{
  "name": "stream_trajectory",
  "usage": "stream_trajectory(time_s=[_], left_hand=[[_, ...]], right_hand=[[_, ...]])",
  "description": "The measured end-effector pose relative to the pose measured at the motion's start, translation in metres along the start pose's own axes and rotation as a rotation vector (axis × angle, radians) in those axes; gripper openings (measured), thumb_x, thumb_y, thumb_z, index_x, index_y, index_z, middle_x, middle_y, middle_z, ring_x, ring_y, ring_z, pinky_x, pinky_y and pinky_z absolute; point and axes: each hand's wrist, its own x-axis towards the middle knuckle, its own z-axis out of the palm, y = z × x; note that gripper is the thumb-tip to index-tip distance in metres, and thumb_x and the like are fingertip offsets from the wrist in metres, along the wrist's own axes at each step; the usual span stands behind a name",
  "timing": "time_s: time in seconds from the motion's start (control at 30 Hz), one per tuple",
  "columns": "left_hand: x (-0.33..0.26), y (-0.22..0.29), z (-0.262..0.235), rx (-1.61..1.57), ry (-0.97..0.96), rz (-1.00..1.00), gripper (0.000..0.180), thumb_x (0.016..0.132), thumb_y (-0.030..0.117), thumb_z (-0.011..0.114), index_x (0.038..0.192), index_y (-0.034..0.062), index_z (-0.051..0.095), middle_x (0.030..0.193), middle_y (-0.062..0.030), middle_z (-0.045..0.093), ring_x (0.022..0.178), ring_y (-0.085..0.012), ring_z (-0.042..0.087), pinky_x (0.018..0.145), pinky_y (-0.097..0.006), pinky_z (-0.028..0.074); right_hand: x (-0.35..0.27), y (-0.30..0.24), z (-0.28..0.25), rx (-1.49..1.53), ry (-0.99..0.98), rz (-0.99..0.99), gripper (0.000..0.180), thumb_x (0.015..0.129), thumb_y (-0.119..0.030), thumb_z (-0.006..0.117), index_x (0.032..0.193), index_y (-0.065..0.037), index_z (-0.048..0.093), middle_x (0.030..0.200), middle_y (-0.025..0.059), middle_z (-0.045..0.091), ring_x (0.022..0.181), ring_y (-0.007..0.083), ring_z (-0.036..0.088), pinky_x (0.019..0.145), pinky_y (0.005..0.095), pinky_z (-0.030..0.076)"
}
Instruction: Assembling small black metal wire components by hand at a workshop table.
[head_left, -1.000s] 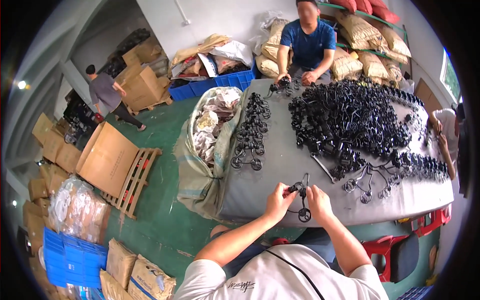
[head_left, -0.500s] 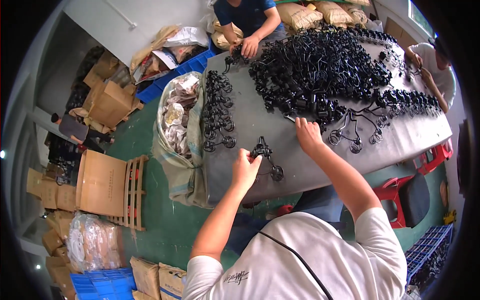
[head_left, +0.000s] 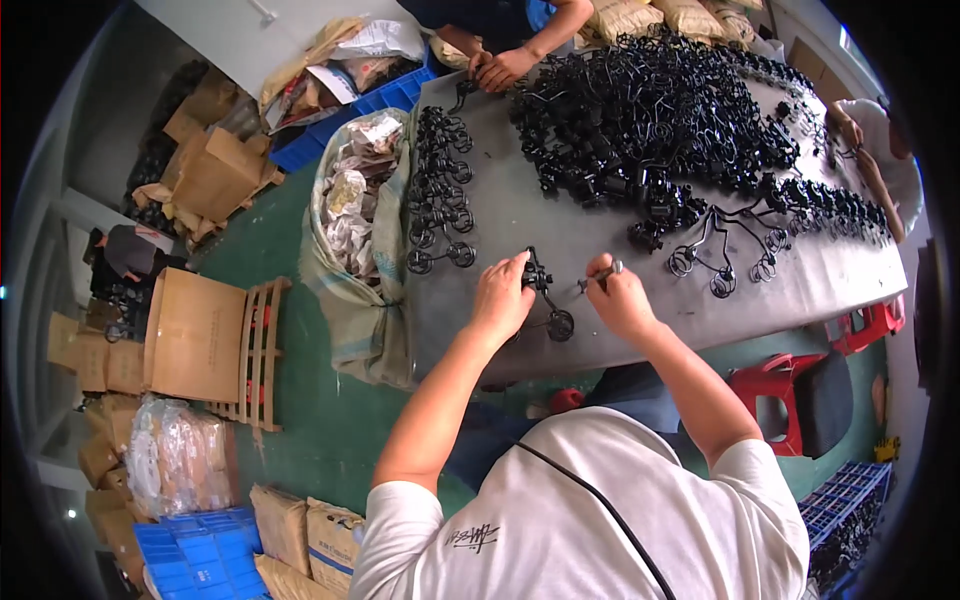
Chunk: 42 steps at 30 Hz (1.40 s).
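Note:
Near the table's front edge, my left hand [head_left: 503,298] is closed on a black bracket with curled wire ends [head_left: 540,275]. The bracket lies low over the grey table [head_left: 440,330], its round coil pointing toward me. To its right, my right hand [head_left: 622,302] is closed around a small silver metal tool [head_left: 613,268]. The tool's tip points left toward the bracket, with a gap between them; its exact kind is hard to make out. Beyond my hands a large heap of black wire parts [head_left: 640,120] covers the table's far middle.
Rows of similar parts stand at the table's left edge [head_left: 438,190] and right side [head_left: 830,205]. A co-worker's hands [head_left: 505,68] work at the far side; another person [head_left: 880,150] sits at right. An open sack [head_left: 350,215] adjoins the table's left; a red stool [head_left: 780,400] stands right.
My right hand has come back toward me from the heap's edge, bringing the metal tool. My left hand has shifted slightly right and up with the bracket. The whole view has shifted a little.

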Motion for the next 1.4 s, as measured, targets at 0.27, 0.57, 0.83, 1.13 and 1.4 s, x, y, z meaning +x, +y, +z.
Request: stream_trajectory(time_s=[0.27, 0.57, 0.83, 1.13, 1.4], left_hand=[[0.007, 0.006, 0.002, -0.002, -0.047, -0.089, 0.048, 0.076, 0.007, 0.064, 0.123, -0.0012, 0.056, 0.106, -0.0217, 0.066, 0.099, -0.0386, 0.064, 0.089, -0.046, 0.052], [0.002, 0.008, 0.004, -0.061, -0.048, -0.136, 0.050, 0.077, 0.007, 0.064, 0.125, 0.0000, 0.055, 0.110, -0.0230, 0.066, 0.099, -0.0395, 0.065, 0.088, -0.047, 0.053], [0.000, 0.001, 0.014, -0.073, 0.012, -0.121, 0.050, 0.077, 0.008, 0.062, 0.126, -0.0002, 0.055, 0.109, -0.0213, 0.068, 0.095, -0.0384, 0.067, 0.084, -0.047, 0.055], [-0.001, 0.001, 0.008, -0.044, 0.023, -0.097, 0.048, 0.076, 0.008, 0.065, 0.121, 0.0003, 0.056, 0.104, -0.0193, 0.069, 0.094, -0.0359, 0.068, 0.083, -0.045, 0.054], [-0.004, 0.002, 0.012, -0.038, 0.015, -0.107, 0.045, 0.077, 0.007, 0.065, 0.120, 0.0047, 0.056, 0.101, -0.0183, 0.069, 0.092, -0.0365, 0.067, 0.086, -0.046, 0.052]], right_hand=[[-0.020, -0.005, 0.006, 0.280, -0.027, -0.151, 0.015, 0.091, -0.004, 0.058, 0.106, -0.002, 0.057, 0.087, 0.0172, 0.063, 0.077, 0.0343, 0.063, 0.068, 0.0414, 0.052], [-0.010, -0.012, 0.015, -0.162, -0.054, -0.643, 0.029, 0.083, 0.002, 0.063, 0.111, -0.003, 0.056, 0.082, 0.0118, 0.059, 0.073, 0.0326, 0.059, 0.067, 0.0417, 0.050], [-0.016, -0.013, 0.013, -0.181, -0.011, -0.732, 0.031, 0.077, 0.004, 0.067, 0.104, -0.003, 0.053, 0.083, 0.0104, 0.058, 0.069, 0.0302, 0.058, 0.065, 0.0398, 0.048], [0.008, -0.025, 0.020, -0.061, -0.056, -0.473, 0.012, 0.092, -0.006, 0.062, 0.103, -0.003, 0.057, 0.080, 0.0087, 0.061, 0.067, 0.0273, 0.061, 0.066, 0.0380, 0.050], [0.063, 0.017, 0.015, 0.833, -0.246, 0.555, 0.022, 0.099, -0.025, 0.059, 0.096, -0.003, 0.061, 0.075, 0.0050, 0.063, 0.059, 0.0136, 0.057, 0.059, 0.0258, 0.047]])
